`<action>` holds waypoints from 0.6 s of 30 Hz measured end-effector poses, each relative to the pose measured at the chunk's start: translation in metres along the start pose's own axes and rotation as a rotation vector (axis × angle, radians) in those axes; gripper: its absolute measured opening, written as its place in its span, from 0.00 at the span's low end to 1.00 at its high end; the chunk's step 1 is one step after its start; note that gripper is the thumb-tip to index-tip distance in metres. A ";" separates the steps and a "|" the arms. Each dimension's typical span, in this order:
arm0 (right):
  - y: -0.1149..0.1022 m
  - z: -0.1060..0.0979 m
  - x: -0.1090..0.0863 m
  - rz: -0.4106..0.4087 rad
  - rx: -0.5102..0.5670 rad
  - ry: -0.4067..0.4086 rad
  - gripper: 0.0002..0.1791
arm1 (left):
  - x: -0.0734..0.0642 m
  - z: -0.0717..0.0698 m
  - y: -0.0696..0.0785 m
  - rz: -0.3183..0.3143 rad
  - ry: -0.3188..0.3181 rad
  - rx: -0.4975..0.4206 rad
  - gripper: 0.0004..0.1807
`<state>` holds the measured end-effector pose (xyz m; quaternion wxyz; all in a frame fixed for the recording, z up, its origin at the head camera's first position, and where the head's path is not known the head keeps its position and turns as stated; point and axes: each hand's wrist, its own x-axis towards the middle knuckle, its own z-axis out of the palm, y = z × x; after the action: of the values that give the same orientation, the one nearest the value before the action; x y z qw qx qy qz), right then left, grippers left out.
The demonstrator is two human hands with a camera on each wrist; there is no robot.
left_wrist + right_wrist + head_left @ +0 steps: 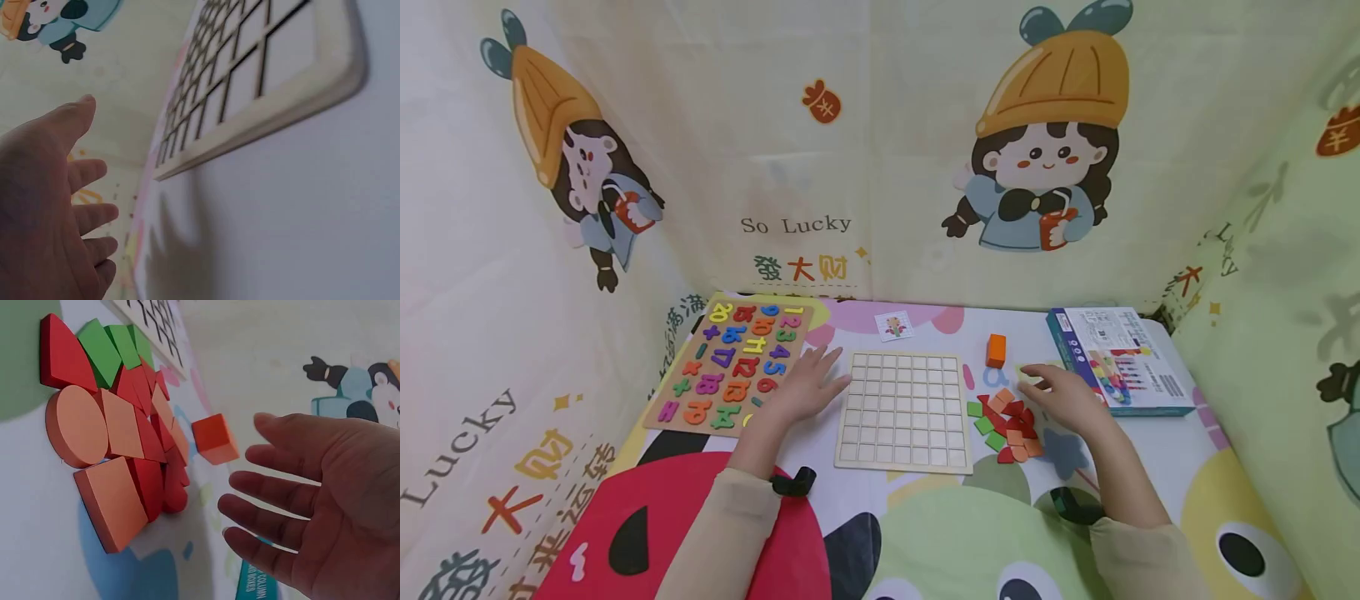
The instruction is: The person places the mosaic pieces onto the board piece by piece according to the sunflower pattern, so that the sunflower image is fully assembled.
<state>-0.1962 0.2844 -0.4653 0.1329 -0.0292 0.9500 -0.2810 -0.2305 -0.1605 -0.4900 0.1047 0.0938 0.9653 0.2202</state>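
My left hand [801, 385] is held with spread, straight fingers just left of a wooden grid board [904, 467], holding nothing. In the left wrist view, its thumb points up beside the board's near corner. My right hand [1062, 395] is over the table, right of a loose group of flat wooden pieces, its fingers slightly bent and its palm bare. Those pieces include red shapes [150, 484], green ones [100, 353] and a peach round disc [77, 427]. Beyond the group stands an orange block [996, 351], near the right fingertips.
A number puzzle board [730, 367] lies at the left, partly behind the left hand. A small picture card [893, 326] is above the grid board. At the back right lies a boxed set [1123, 358]. Printed cloth walls [910, 192] enclose the table.
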 end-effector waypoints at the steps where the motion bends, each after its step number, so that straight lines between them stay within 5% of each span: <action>1: 0.002 0.002 0.003 -0.003 0.010 -0.011 0.34 | 0.001 0.004 -0.002 0.006 -0.009 -0.018 0.40; 7: 0.014 0.012 0.021 -0.026 0.085 -0.061 0.26 | 0.006 0.029 -0.009 0.045 -0.036 -0.101 0.36; 12: 0.020 0.018 0.032 -0.030 0.128 -0.113 0.22 | 0.007 0.046 -0.014 0.081 -0.025 -0.022 0.36; 18: 0.028 0.018 0.039 0.001 0.179 -0.160 0.17 | 0.007 0.048 -0.018 0.118 0.006 0.054 0.36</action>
<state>-0.2284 0.2936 -0.5040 0.2102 -0.0391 0.9076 -0.3613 -0.2275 -0.1555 -0.5416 0.0858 0.1528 0.9640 0.2000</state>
